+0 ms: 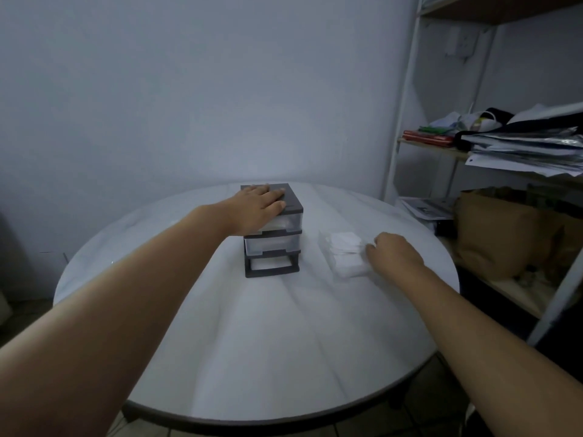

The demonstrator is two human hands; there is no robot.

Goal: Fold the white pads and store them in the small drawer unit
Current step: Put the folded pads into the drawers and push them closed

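Round white counter [252,357], small dark drawer unit [273,244] standing upright near its middle, white pads [345,253] stacked just beside it

Scene dimly lit, cool blue-grey cast throughout. Soft brighter patch seen on wall [252,137] above table [284,357]; frame corners darkened. Dull streaky sheen noted on tabletop, no hard glare. Only faint, diffuse shadows cast beside drawer unit [273,244]. Detail lost in white pads [347,253], edges barely separated from pale tabletop. Overall softness and smeared texture observed. Wide-angle distortion seen at edges: shelf uprights [407,89] bowed, forearms [126,310] stretched toward lower corners.
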